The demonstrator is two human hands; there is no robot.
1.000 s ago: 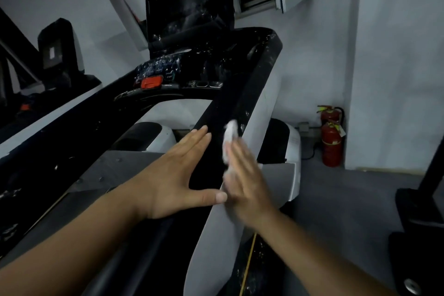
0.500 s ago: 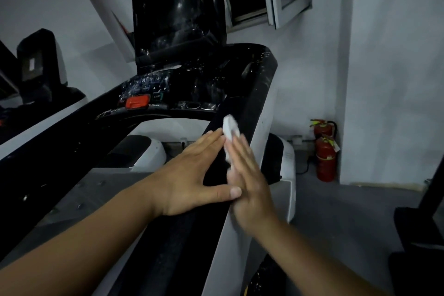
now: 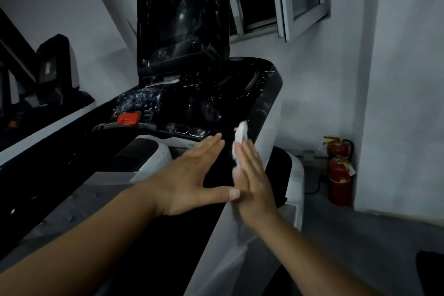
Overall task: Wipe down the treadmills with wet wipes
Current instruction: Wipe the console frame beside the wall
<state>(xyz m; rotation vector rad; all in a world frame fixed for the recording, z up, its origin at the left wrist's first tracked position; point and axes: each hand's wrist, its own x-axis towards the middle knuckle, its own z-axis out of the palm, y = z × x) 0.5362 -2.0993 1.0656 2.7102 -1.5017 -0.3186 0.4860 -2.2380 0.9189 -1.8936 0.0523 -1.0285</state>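
White wet wipe (image 3: 241,132) under flat, straight-fingered right hand (image 3: 254,185) now higher up treadmill handrail (image 3: 262,108); left hand (image 3: 189,175) flat atop handrail; wiping advances.

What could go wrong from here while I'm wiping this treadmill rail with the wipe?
The wet wipe is only pressed flat by the right hand and pokes out past the fingertips, so it may slip off the rail. The red button and keypad sit just beyond the left hand; a long stroke could press or wet them.
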